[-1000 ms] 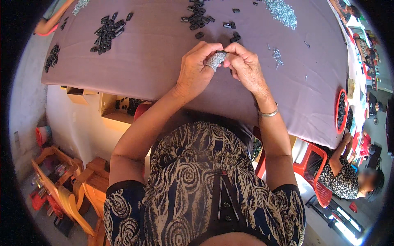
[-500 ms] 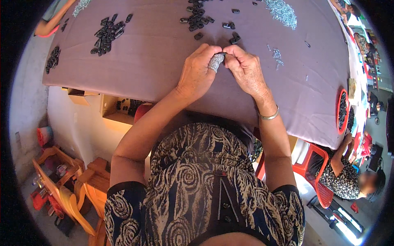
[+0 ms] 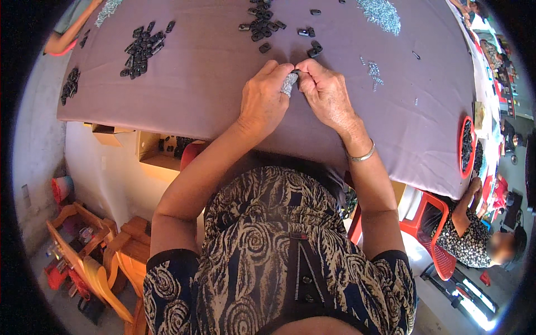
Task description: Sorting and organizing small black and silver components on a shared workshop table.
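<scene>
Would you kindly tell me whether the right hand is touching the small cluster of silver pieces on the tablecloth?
Apart: the head view shows bare purplish cloth between the right hand and the small cluster of silver pieces.

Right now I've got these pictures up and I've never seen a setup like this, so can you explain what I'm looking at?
There's no machine here, just a person's bare left hand and right hand. All the pictures come from one wide fisheye camera on that person's head, looking down, so straight edges bend near the rim. The fingertips meet around a small black piece, mostly hidden. A silvery covering seems to wrap one digit of the left hand. On the purplish-grey tablecloth lie heaps of black parts, a pile of tiny silvery pieces and, at the right, a red container of black items.
</scene>
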`<state>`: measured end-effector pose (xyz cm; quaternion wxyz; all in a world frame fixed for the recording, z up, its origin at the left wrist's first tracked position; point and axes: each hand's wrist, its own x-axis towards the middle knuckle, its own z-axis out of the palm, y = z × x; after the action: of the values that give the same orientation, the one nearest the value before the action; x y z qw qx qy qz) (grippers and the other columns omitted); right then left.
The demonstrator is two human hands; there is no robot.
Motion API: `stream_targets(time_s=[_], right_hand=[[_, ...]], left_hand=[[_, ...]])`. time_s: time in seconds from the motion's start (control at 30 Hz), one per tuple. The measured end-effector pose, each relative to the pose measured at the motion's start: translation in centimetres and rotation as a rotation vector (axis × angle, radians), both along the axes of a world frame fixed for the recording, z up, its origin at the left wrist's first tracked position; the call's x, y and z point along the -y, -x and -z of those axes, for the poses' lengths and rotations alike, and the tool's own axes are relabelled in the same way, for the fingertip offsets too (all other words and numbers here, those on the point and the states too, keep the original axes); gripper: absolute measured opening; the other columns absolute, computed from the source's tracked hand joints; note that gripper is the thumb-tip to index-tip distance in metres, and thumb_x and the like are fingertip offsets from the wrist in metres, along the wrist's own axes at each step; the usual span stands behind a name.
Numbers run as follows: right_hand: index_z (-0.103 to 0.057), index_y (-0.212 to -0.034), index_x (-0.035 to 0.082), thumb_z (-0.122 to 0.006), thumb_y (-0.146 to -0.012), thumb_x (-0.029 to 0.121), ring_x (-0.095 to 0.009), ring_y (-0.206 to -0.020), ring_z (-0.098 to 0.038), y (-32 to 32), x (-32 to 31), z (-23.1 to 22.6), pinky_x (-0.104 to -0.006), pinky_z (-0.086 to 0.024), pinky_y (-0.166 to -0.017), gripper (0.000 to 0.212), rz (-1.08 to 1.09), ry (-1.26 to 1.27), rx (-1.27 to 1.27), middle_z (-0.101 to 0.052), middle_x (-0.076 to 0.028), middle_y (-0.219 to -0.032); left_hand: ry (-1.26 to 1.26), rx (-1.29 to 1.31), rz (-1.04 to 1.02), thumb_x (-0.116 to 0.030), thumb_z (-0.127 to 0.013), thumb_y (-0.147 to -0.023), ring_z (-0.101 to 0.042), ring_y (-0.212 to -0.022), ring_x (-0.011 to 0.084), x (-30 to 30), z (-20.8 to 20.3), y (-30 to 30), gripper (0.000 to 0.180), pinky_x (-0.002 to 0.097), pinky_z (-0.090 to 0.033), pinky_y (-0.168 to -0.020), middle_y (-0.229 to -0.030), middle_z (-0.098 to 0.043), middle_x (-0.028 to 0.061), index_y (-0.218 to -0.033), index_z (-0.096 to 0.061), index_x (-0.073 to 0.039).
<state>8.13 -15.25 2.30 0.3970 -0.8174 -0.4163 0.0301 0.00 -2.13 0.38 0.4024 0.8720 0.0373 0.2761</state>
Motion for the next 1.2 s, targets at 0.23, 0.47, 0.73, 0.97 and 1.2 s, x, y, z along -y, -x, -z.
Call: stream_targets(time_s=[0.23,0.47,0.73,0.97,1.2], right_hand=[[-0.053,-0.093,0.003,-0.054,-0.083,0.004,-0.039,-0.075,-0.060,0.6,-0.7,0.4,-0.0447,-0.048,-0.063,0.011,0.026,-0.024,-0.034,-0.061,-0.019,-0.077],[-0.053,-0.092,0.002,-0.053,-0.085,0.004,-0.032,-0.067,-0.060,0.3,-0.9,0.5,-0.0389,-0.048,-0.060,0.007,0.045,-0.073,0.025,-0.058,-0.015,-0.071],[-0.052,-0.092,0.003,-0.054,-0.081,0.002,-0.040,-0.074,-0.060,0.2,-0.9,0.5,-0.0440,-0.049,-0.062,0.011,0.045,-0.077,-0.030,-0.060,-0.019,-0.075],[-0.051,-0.088,0.003,-0.052,-0.082,0.005,-0.043,-0.073,-0.058,0.2,-0.6,0.5,-0.0459,-0.048,-0.060,0.007,0.014,-0.108,-0.018,-0.058,-0.021,-0.075],[-0.050,-0.085,0.002,-0.054,-0.080,0.005,-0.041,-0.066,-0.058,0.4,0.0,0.5,-0.0437,-0.047,-0.055,0.008,0.008,-0.153,-0.019,-0.057,-0.020,-0.068]], left_hand=[[0.023,-0.014,0.007,0.013,-0.058,-0.063,-0.059,-0.077,0.0350,-0.4,0.3,0.4,0.041,0.0381,-0.048,-0.066,-0.084,-0.056,0.0161,-0.101,-0.059,-0.001],[-0.018,0.013,-0.019,0.013,-0.061,-0.061,-0.061,-0.078,0.0343,-0.2,0.1,-0.2,0.043,0.0379,-0.049,-0.066,-0.085,-0.058,0.0160,-0.102,-0.059,0.000],[0.030,0.010,0.010,0.014,-0.059,-0.061,-0.061,-0.078,0.0345,-0.5,0.1,-0.2,0.045,0.0371,-0.051,-0.065,-0.087,-0.059,0.0168,-0.103,-0.059,0.000],[-0.015,0.034,0.043,0.014,-0.054,-0.064,-0.061,-0.077,0.0341,-0.5,0.2,0.1,0.043,0.0356,-0.052,-0.064,-0.086,-0.058,0.0167,-0.105,-0.058,0.000],[-0.017,0.052,0.127,0.014,-0.049,-0.070,-0.062,-0.076,0.0284,-0.3,-0.2,0.0,0.040,0.0329,-0.053,-0.061,-0.087,-0.057,0.0151,-0.107,-0.057,0.001]])
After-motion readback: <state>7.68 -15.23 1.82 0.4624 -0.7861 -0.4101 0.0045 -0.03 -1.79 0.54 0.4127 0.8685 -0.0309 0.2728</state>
